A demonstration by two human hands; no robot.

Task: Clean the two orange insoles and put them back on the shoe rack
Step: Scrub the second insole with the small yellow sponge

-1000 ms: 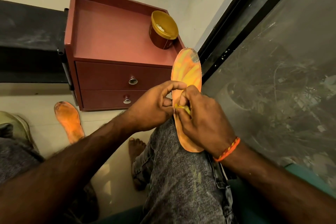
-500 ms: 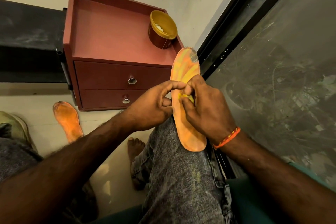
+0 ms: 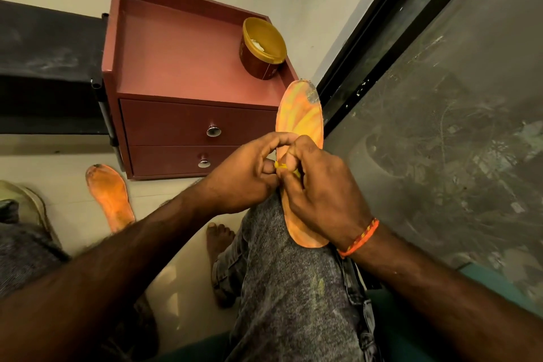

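Middle of the insole (image 3: pixel 299 114) on the raised knee was covered by both hands; I could see only its toe end above them and its heel end below the right wrist. A small yellow scrap (image 3: pixel 280 165) showed between the hands; I could not tell what it was. Left hand (image 3: pixel 244 176) had its fingers curled, pinching that scrap at the insole's left edge. Right hand (image 3: pixel 320 188) had its fingers curled over the insole, gripping it. Second insole (image 3: pixel 109 197) lay on the floor by the cabinet (image 3: pixel 182 67), its heel end cut off by the left forearm. An open tub (image 3: pixel 262 48) stood on the cabinet's top surface, holding something white, too small to identify.
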